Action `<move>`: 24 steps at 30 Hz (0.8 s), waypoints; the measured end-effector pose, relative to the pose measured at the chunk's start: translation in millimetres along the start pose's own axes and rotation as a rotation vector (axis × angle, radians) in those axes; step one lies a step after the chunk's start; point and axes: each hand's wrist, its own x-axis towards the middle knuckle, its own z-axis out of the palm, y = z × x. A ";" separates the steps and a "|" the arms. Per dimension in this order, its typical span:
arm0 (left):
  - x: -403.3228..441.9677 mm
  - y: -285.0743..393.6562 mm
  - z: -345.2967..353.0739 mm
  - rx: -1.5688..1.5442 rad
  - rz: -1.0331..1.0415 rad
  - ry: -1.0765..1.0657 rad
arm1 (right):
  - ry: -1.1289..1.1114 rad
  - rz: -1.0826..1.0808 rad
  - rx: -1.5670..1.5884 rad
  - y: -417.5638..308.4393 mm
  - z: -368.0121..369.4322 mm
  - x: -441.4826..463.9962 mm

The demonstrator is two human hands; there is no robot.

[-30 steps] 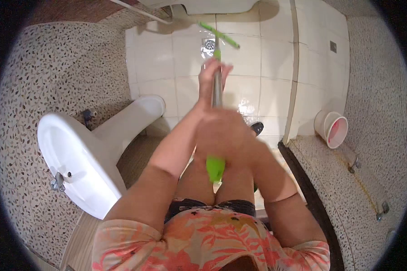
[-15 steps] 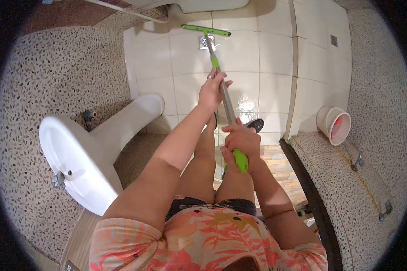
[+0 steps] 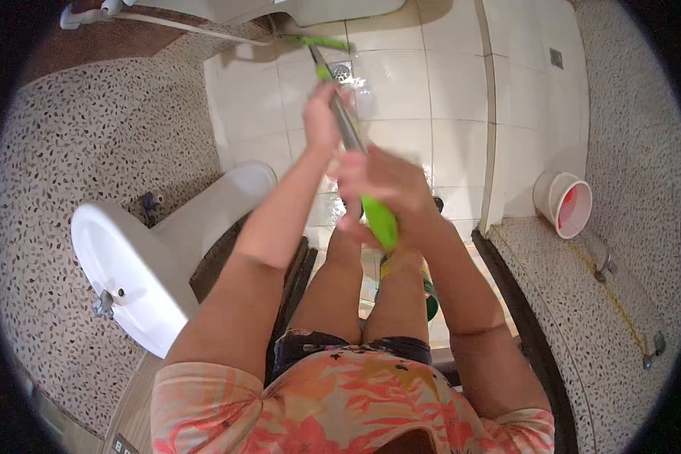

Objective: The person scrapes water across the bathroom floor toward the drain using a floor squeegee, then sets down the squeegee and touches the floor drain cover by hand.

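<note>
A squeegee with a metal pole (image 3: 345, 125) and a green blade (image 3: 321, 42) reaches away from me over the wet tiled floor (image 3: 390, 140). Its blade lies just beyond and to the left of the square floor drain (image 3: 341, 72). My left hand (image 3: 324, 117) is closed round the upper part of the pole, below the green joint. Closer to my body, my right hand (image 3: 382, 185) wraps round the pole by the green handle (image 3: 380, 222). Both hands are somewhat blurred.
At the left stands a white washbasin (image 3: 132, 276) on its pedestal (image 3: 219, 200). A white bucket (image 3: 562, 204) with something red inside is at the right. A raised strip (image 3: 490, 113) crosses the floor. A white pipe (image 3: 197, 29) runs along the upper left.
The squeegee blade has swung left, past the drain. Both hands have shifted left with the pole, and my right hand has moved a little farther from my body.
</note>
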 end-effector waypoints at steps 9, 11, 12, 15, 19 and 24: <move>-16.4 -55.5 -44.4 0.920 0.321 -0.108 | -0.346 0.110 -0.186 16.6 13.2 -45.4; -60.4 -64.3 -37.9 1.038 0.375 -0.125 | -0.262 0.045 -0.120 3.7 5.9 -77.9; -81.9 -50.8 -27.4 1.151 0.325 -0.166 | -0.262 0.024 -0.125 -3.5 1.3 -83.4; -96.5 -54.5 -16.8 1.110 0.254 -0.134 | -0.352 0.128 -0.110 -26.3 -14.8 -86.3; -99.0 -0.7 -6.5 0.872 0.451 -0.088 | -0.222 0.023 -0.047 -42.9 -30.9 -42.4; -47.2 52.4 -100.3 0.855 0.367 -0.026 | -0.099 -0.058 0.422 -32.4 18.3 33.8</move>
